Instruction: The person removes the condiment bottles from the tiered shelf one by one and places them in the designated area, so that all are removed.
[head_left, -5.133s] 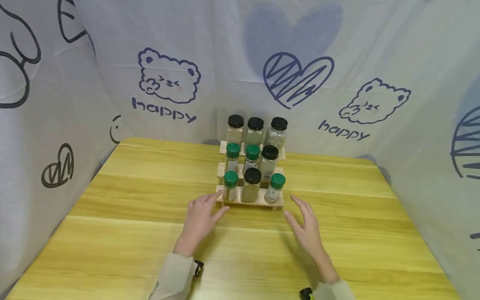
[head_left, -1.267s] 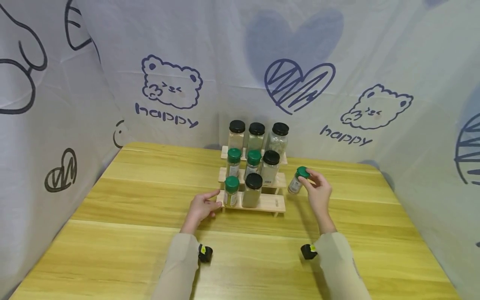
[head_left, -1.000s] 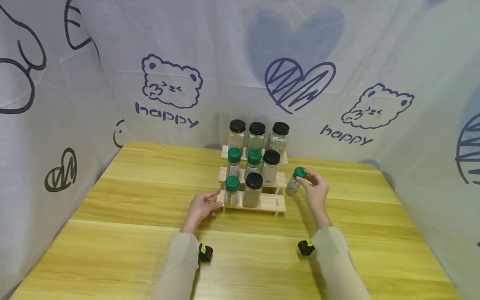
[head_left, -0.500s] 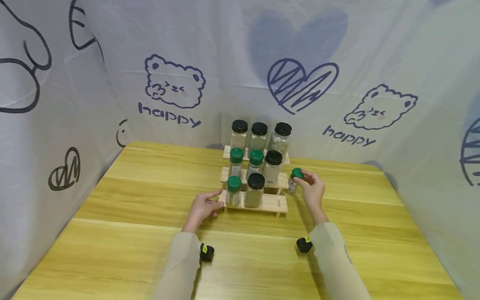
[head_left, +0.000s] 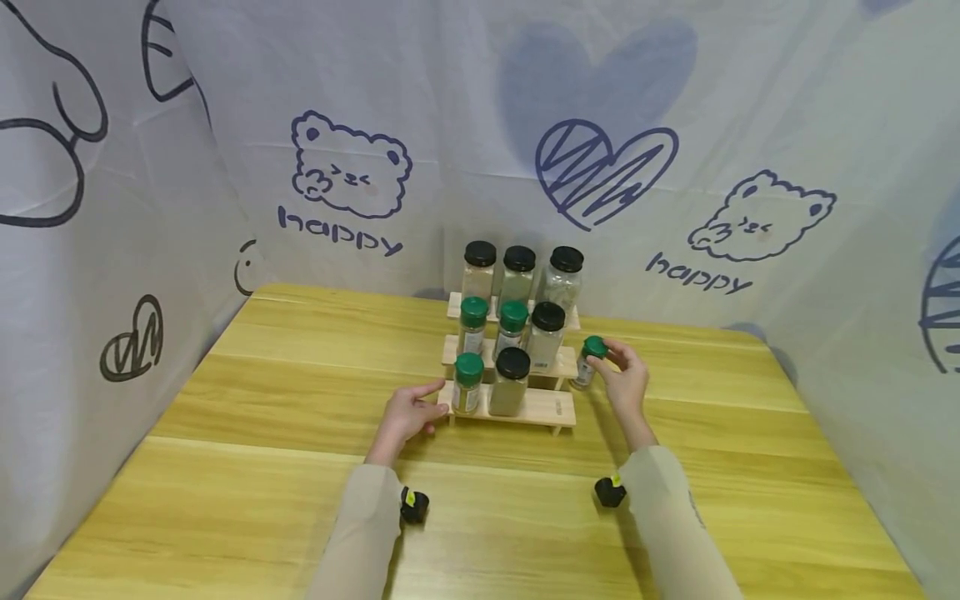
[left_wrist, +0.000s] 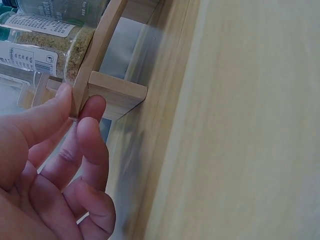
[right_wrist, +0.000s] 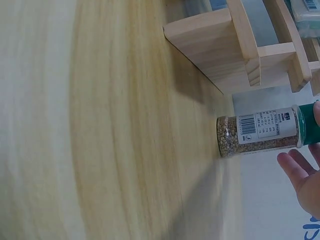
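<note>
A three-step wooden rack (head_left: 546, 407) stands mid-table and carries several spice jars with black and green caps. The right end of its lowest step is bare. My left hand (head_left: 411, 411) pinches the left end of that step between thumb and index finger (left_wrist: 92, 107), by the rack's foot (left_wrist: 116, 94). My right hand (head_left: 621, 379) grips the cap of a green-capped jar (head_left: 588, 364) of yellowish seeds. The jar (right_wrist: 257, 132) stands upright on the table just right of the rack (right_wrist: 215, 45), apart from it.
The yellow wooden table (head_left: 300, 467) is walled on three sides by a white printed cloth (head_left: 337, 125). Bare tabletop lies to the left, to the right and in front of the rack.
My right hand has carried the green-capped jar down and leftward until it stands on the table beside the rack. My left hand has stayed at the rack's left end.
</note>
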